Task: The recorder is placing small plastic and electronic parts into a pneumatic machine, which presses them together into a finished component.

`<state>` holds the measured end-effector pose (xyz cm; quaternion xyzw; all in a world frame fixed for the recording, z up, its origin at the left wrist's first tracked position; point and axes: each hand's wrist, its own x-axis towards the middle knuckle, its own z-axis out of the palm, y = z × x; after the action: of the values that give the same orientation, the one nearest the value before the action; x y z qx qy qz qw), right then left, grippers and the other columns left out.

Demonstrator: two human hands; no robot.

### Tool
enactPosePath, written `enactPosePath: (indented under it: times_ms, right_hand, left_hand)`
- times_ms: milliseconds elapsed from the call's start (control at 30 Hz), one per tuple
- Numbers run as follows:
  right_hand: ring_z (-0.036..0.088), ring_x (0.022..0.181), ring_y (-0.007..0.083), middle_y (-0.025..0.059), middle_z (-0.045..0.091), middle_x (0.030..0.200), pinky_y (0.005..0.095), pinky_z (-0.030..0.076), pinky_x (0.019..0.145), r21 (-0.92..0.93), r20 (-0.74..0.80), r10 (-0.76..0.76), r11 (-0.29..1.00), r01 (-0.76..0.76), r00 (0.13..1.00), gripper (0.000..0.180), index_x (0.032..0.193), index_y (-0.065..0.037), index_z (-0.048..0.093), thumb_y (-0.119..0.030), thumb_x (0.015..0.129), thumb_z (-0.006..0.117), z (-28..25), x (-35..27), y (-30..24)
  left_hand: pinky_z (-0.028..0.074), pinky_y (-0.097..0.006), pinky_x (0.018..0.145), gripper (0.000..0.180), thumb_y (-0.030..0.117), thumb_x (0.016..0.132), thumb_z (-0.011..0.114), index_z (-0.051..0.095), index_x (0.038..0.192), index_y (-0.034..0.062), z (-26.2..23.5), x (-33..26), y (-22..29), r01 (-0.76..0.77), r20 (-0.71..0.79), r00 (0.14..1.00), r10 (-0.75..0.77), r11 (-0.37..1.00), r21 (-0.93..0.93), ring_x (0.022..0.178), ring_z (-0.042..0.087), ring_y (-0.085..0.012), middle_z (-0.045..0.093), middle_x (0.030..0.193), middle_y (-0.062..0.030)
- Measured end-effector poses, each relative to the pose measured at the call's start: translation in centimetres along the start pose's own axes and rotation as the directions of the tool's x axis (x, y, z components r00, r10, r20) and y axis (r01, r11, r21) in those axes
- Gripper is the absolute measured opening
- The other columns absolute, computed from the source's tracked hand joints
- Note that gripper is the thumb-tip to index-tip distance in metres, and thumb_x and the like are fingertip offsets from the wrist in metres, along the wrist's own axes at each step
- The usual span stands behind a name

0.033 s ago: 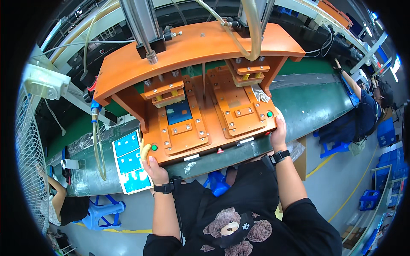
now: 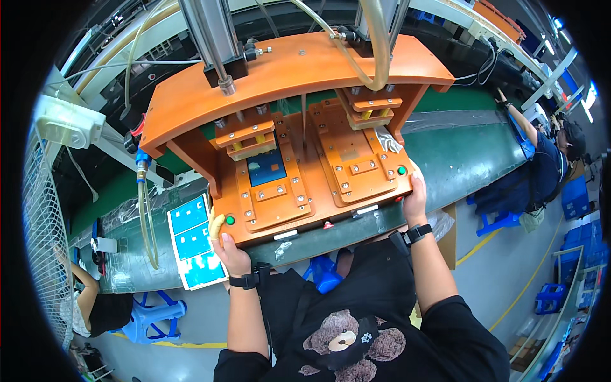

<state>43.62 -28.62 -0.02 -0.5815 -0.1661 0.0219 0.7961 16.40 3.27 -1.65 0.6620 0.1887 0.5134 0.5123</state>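
From the head view, the person stands at an orange press fixture set on the green tabletop, with one hand at each front corner of its base. The left hand lies at about 8 o'clock, its yellow-capped finger stretched up beside the left green button; the right hand sits at about 4 o'clock, fingers curled over the corner just below the right green button. Neither hand has a grip on any loose object; both are open and resting against the fixture. The work seems well along in its cycle: the left nest already carries a dark blue panel, so loading there looks done, and both upper press heads stand raised, so the pressing itself appears still to be made. The right nest shows only its orange plate, with no panel I can make out. Counting: two nests, two raised press heads, two green buttons, one small red button at the front edge, one loaded panel. At 9 o'clock, just beside the left hand, lies one white sheet bearing three blue rectangles. Each wrist wears a dark band, two in all.
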Motion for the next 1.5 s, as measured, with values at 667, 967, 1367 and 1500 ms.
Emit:
enactPosePath:
  times_ms: [667,967,1367,1500]
  right_hand:
    - [0.054,0.121,0.0229,0.0156,0.057,0.129,0.0335,0.039,0.105,0.026,-0.003,0.001,1.0,-0.001,1.0,0.045,0.131,0.007,0.048,-0.022,0.098,0.042,0.01,-0.04,-0.02]
    - [0.054,0.121,0.0229,0.0161,0.057,0.131,0.0335,0.039,0.105,0.039,-0.02,0.029,0.999,-0.028,0.999,0.045,0.132,0.007,0.047,-0.02,0.097,0.041,-0.19,-0.06,0.21]
    - [0.054,0.121,0.023,0.0161,0.056,0.13,0.0336,0.039,0.105,0.024,-0.015,0.032,0.999,-0.032,0.999,0.046,0.133,0.007,0.047,-0.021,0.098,0.04,-0.1,-0.01,0.18]
    - [0.054,0.122,0.0231,0.0167,0.056,0.131,0.0336,0.039,0.105,0.004,-0.002,0.001,1.0,-0.001,1.0,0.046,0.133,0.007,0.047,-0.022,0.098,0.04,-0.28,0.04,0.21]
  left_hand:
    - [0.032,-0.036,0.109,0.04,0.018,0.099,0.038,0.05,0.13,-0.004,0.08,-0.04,0.22,-0.008,0.008,1.0,0.008,1.0,-0.015,0.126,0.046,-0.0247,0.049,0.136,-0.0162]
    - [0.033,-0.037,0.109,0.04,0.019,0.099,0.039,0.05,0.129,-0.0039,-0.13,0.03,-0.19,-0.024,0.021,0.999,0.024,1.0,0.007,0.126,0.046,-0.0247,0.049,0.137,-0.0166]
    - [0.033,-0.037,0.109,0.039,0.02,0.1,0.038,0.049,0.13,-0.0039,-0.11,0.02,-0.26,-0.022,0.02,1.0,0.023,0.999,-0.034,0.126,0.046,-0.0252,0.048,0.138,-0.0167]
    - [0.033,-0.037,0.109,0.04,0.02,0.1,0.038,0.05,0.13,-0.0042,-0.02,0.07,0.15,-0.03,0.023,0.999,0.03,0.999,0.013,0.125,0.047,-0.0251,0.048,0.137,-0.0167]
